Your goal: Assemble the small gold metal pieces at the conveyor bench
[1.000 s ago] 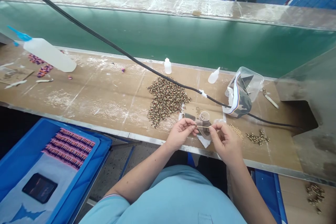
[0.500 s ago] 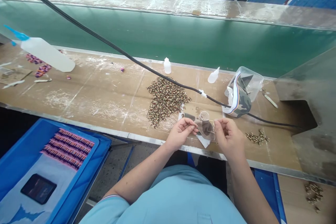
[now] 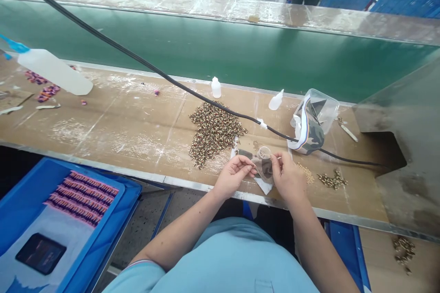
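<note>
My left hand (image 3: 233, 175) is closed in a pinch, thumb against forefinger, on something too small to name. My right hand (image 3: 288, 175) is also pinched shut; what sits between its fingertips cannot be made out. Brown camouflage cloth (image 3: 266, 167) lies between and below the fingertips, over a white scrap (image 3: 264, 187). Just beyond it is a small clear round dish (image 3: 264, 151). A large pile of small brown-and-gold ring-like pieces (image 3: 215, 132) spreads ahead of my left hand. Right of my right hand lie loose tan pieces (image 3: 305, 174) and a smaller heap of brown-gold ones (image 3: 332, 179).
A black cable (image 3: 147, 62) crosses above the table. Two small white bottles (image 3: 216, 87) and a clear tub (image 3: 329, 107) with a camouflage pouch (image 3: 311, 135) stand behind. A large bottle (image 3: 55, 71) leans left. A blue tray (image 3: 118, 201) holds a phone (image 3: 41, 253). A metal panel (image 3: 412, 146) rises right.
My right hand has moved left, closer to my left hand, and the tan pieces beside it now show. The left hand keeps its pinch. The whole view has shifted slightly.
</note>
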### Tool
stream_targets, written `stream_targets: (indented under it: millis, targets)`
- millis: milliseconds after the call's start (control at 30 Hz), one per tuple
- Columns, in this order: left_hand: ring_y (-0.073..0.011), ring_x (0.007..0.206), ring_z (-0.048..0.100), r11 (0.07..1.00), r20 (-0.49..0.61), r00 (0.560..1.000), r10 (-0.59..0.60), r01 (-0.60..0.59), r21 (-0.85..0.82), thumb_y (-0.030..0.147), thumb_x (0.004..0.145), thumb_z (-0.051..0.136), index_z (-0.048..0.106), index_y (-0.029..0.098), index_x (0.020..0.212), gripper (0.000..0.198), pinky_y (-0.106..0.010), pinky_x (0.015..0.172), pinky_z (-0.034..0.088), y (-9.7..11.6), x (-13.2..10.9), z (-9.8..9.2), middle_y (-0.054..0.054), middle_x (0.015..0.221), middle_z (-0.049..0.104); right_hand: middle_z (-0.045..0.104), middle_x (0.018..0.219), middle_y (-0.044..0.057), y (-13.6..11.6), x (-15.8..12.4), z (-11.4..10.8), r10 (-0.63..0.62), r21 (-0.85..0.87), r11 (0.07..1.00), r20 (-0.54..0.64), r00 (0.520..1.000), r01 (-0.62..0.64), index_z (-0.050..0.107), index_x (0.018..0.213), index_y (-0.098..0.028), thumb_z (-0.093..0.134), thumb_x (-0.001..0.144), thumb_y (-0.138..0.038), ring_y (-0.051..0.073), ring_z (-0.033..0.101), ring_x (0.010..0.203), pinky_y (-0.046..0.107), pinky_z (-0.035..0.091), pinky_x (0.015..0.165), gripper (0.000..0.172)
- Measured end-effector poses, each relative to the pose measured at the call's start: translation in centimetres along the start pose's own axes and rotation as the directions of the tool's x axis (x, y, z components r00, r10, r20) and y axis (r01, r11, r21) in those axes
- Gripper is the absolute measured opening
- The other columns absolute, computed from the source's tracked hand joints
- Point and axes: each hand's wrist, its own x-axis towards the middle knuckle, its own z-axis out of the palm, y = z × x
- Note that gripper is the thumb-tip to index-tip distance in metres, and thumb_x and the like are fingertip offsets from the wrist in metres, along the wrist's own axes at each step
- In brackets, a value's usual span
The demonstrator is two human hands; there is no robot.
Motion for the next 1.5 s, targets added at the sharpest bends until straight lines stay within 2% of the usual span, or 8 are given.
stream_targets:
  millis: [233, 400, 500, 833, 1133, 1233, 1333, 1500]
  targets:
    - [-0.0097, 0.066, 0.063, 0.999, -0.005, 1.000, 0.009, -0.009, -0.031, 0.037, 0.070, 0.074, 0.056, 0.015, 0.079, 0.030, -0.022, 0.063, 0.051, -0.1, 0.0, -0.1, -0.001, 0.074, 0.064, 0.062, 0.061, 0.004, 0.3, -0.1, -0.7, 0.085, 0.165, 0.983, -0.002, 0.996, -0.084, 0.056, 0.082, -0.020, 0.028, 0.087, -0.064, 0.016, 0.052, 0.049, 0.024, 0.029, 0.047, 0.053]
    - [-0.0099, 0.066, 0.063, 0.999, -0.011, 1.000, 0.004, -0.004, -0.048, 0.037, 0.068, 0.075, 0.056, 0.015, 0.078, 0.031, -0.021, 0.062, 0.051, -0.1, 0.0, 0.0, 0.000, 0.073, 0.063, 0.057, 0.056, -0.002, 0.3, -1.0, -1.8, 0.092, 0.476, 0.873, 0.050, 0.994, -0.105, 0.052, 0.082, -0.021, 0.041, 0.086, -0.058, 0.013, 0.054, 0.048, 0.023, 0.039, 0.048, 0.039]
    - [-0.0096, 0.065, 0.063, 0.999, -0.011, 1.000, -0.003, 0.002, -0.051, 0.037, 0.068, 0.075, 0.056, 0.014, 0.078, 0.032, -0.021, 0.062, 0.051, 0.0, 0.1, 0.1, 0.000, 0.072, 0.063, 0.053, 0.054, -0.004, 0.0, -1.6, -2.1, 0.046, 0.556, 0.827, 0.087, 0.995, -0.087, 0.051, 0.081, -0.021, 0.044, 0.087, -0.054, 0.011, 0.052, 0.047, 0.022, 0.041, 0.048, 0.034]
    - [-0.0104, 0.067, 0.063, 0.999, -0.010, 1.000, 0.004, -0.004, -0.035, 0.034, 0.070, 0.074, 0.056, 0.015, 0.079, 0.028, -0.022, 0.063, 0.051, -0.1, 0.0, 0.0, 0.000, 0.072, 0.062, 0.052, 0.052, -0.004, -0.4, -2.0, -1.7, 0.002, 0.546, 0.834, 0.131, 0.991, -0.074, 0.051, 0.080, -0.021, 0.045, 0.087, -0.046, 0.010, 0.050, 0.045, 0.022, 0.038, 0.045, 0.027]
    - [-0.0101, 0.066, 0.063, 1.000, -0.005, 1.000, -0.007, 0.007, -0.030, 0.036, 0.069, 0.074, 0.056, 0.015, 0.079, 0.029, -0.021, 0.063, 0.051, 0.0, -0.1, 0.1, 0.000, 0.070, 0.062, 0.052, 0.053, -0.004, -0.6, -2.2, -1.9, 0.019, 0.529, 0.845, 0.115, 0.993, -0.077, 0.053, 0.080, -0.020, 0.046, 0.087, -0.049, 0.010, 0.050, 0.045, 0.021, 0.037, 0.044, 0.030]
    - [-0.0098, 0.066, 0.062, 1.000, -0.020, 1.000, -0.016, 0.016, -0.026, 0.037, 0.068, 0.075, 0.056, 0.015, 0.078, 0.031, -0.021, 0.062, 0.051, 0.1, -0.1, 0.1, 0.000, 0.071, 0.062, 0.052, 0.052, -0.004, -0.2, -1.9, -1.9, 0.053, 0.525, 0.847, 0.077, 0.996, -0.086, 0.054, 0.081, -0.020, 0.044, 0.087, -0.052, 0.010, 0.048, 0.044, 0.022, 0.036, 0.043, 0.034]
    - [-0.0103, 0.066, 0.062, 1.000, -0.029, 0.999, -0.016, 0.015, -0.014, 0.039, 0.067, 0.076, 0.056, 0.015, 0.078, 0.033, -0.022, 0.062, 0.050, 0.1, 0.0, 0.2, 0.000, 0.072, 0.063, 0.055, 0.052, -0.004, 0.2, -1.4, -1.9, 0.085, 0.443, 0.893, 0.000, 0.996, -0.076, 0.056, 0.084, -0.020, 0.044, 0.087, -0.052, 0.010, 0.049, 0.043, 0.022, 0.037, 0.046, 0.035]
    - [-0.0115, 0.067, 0.062, 0.997, -0.053, 0.998, -0.023, 0.027, 0.077, 0.038, 0.071, 0.073, 0.058, 0.015, 0.078, 0.028, -0.024, 0.066, 0.050, 0.5, -0.3, 0.3, -0.001, 0.074, 0.064, 0.060, 0.054, -0.001, 0.1, -0.8, -1.0, -0.024, 0.275, 0.960, -0.083, 0.996, 0.046, 0.060, 0.081, -0.020, 0.038, 0.090, -0.051, 0.012, 0.054, 0.044, 0.022, 0.035, 0.045, 0.039]
